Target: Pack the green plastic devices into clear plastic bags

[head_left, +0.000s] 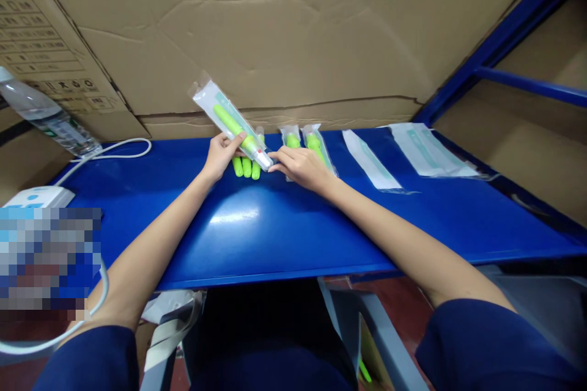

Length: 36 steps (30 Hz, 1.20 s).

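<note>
My left hand (pixel 223 156) grips a clear plastic packet (pixel 224 111), tilted with its top end up to the left. Inside it lies a lime-green pen-like stick with a clear end and a small red spot. The fingers of my right hand (pixel 300 165) pinch the packet's lower end. Beneath the held packet, several lime-green sticks (pixel 246 168) lie side by side on the blue table, partly hidden. Just behind my right hand are two more bagged green sticks (pixel 315 140), partly covered by that hand.
On the blue table (pixel 293 232), a flat white-and-teal packet (pixel 370 162) lies right of my hands, with a stack of similar packets (pixel 426 149) beyond. A water bottle (pixel 50 116), white cable (pixel 132 149) and white box (pixel 41 195) stand left. A cardboard wall (pixel 275 43) rises behind.
</note>
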Available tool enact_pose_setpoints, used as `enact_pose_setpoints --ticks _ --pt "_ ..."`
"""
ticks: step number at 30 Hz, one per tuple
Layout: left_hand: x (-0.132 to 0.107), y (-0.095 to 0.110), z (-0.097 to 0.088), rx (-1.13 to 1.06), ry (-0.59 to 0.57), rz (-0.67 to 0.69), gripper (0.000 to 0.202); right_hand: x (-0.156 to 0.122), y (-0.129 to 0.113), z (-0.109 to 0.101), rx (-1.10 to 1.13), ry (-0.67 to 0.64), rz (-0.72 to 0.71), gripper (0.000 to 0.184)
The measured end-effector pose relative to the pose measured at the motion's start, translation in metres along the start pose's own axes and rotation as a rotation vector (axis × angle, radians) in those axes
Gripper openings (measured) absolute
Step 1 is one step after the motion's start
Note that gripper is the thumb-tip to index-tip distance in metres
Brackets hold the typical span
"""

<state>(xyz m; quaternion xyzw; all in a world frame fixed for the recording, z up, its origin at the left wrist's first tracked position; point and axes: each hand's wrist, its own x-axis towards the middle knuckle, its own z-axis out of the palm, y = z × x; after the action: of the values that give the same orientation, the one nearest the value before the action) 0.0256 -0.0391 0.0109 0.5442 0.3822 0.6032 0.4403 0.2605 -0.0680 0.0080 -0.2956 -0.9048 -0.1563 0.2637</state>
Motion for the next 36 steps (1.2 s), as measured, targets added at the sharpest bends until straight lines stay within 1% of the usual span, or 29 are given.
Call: enact_pose_setpoints --ticks 5,11,16,19,23,29,33,36 --pt "-0.002 0.002 0.001 0.029 -0.022 0.023 0.06 -0.002 0.001 0.0 -0.07 0.013 0.003 0.064" --pt "-0.013 0.009 0.012 0.077 -0.127 -0.004 0.06 -0.004 -0.001 0.003 -0.099 0.019 -0.059 0.061" --pt "-0.019 0.013 0.019 0.107 -0.182 -0.046 0.065 -0.003 -0.002 0.004 -0.161 0.046 -0.058 0.06" --pt "-0.019 0.012 0.02 0.122 -0.22 -0.06 0.064 -0.003 -0.002 0.002 -0.18 0.07 -0.051 0.061" --pt "-0.019 0.013 0.019 0.143 -0.232 -0.048 0.063 -0.001 -0.004 0.0 -0.195 0.079 -0.052 0.062" --pt "-0.018 0.014 0.016 0.159 -0.244 -0.055 0.061 -0.002 -0.007 0.001 -0.21 0.066 -0.056 0.056" --pt "-0.015 0.009 0.013 0.167 -0.203 -0.056 0.053 -0.003 -0.002 0.002 -0.122 0.085 -0.068 0.051" --pt "-0.011 0.006 0.01 0.103 -0.146 -0.097 0.045 -0.004 0.005 0.002 -0.029 0.119 -0.019 0.045"
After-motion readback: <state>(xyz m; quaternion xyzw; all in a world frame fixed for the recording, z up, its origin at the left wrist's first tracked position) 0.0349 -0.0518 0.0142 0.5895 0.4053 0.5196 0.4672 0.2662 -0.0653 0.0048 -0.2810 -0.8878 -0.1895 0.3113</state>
